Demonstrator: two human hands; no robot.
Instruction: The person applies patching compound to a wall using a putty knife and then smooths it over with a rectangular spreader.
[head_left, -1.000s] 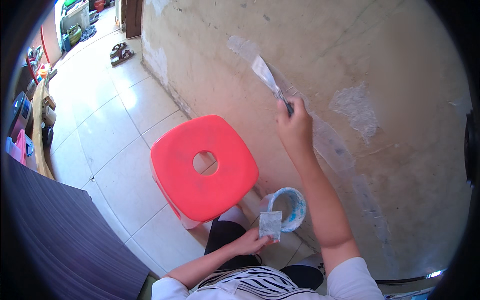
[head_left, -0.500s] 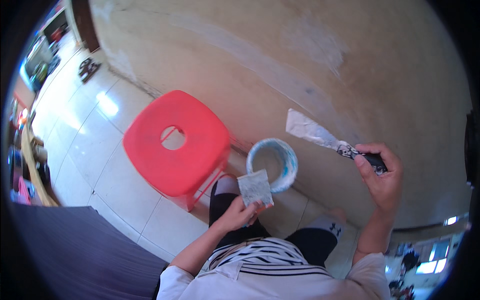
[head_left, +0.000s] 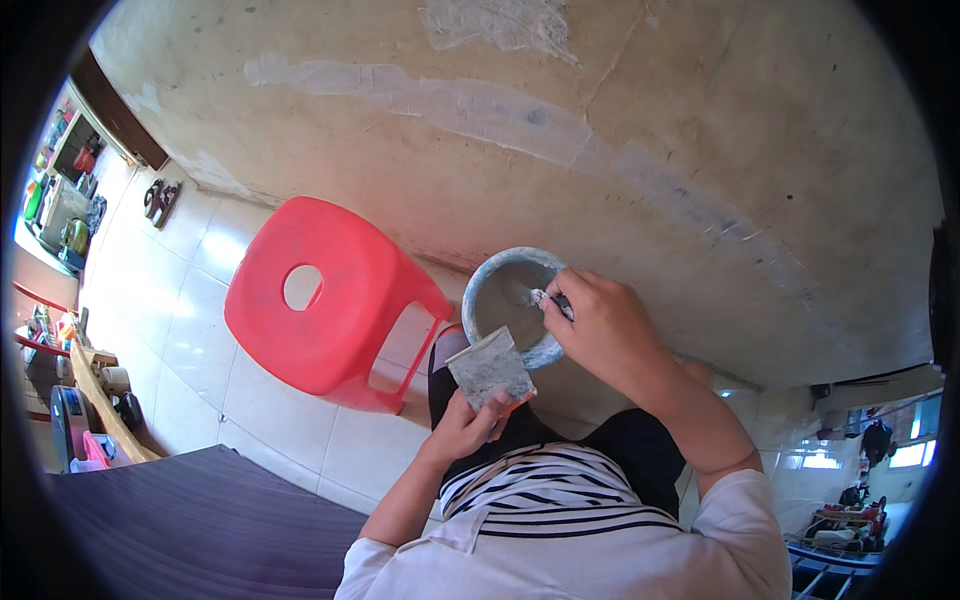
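My left hand point(head_left: 465, 425) grips a square, putty-coated scraper point(head_left: 490, 368) just over the near rim of a round bucket point(head_left: 480, 296) crusted with white and blue. My right hand point(head_left: 590, 315) is closed on the handle of a putty knife point(head_left: 542, 298), whose blade is down inside the bucket among grey material and mostly hidden. Above, the beige wall point(head_left: 750, 130) carries long pale smoothed strips point(head_left: 500, 115) and a rough whitish patch point(head_left: 495, 22).
A red plastic stool point(head_left: 350, 335) stands left of the bucket on white floor tiles. Sandals point(head_left: 160, 202) lie near a doorway; household items and a wooden plank point(head_left: 105, 405) line the far left. A dark grey surface point(head_left: 200, 530) fills the lower left.
My right hand and putty knife have come down from the wall into the bucket. My left hand with the scraper has risen slightly; the view has swung, shifting the stool leftward.
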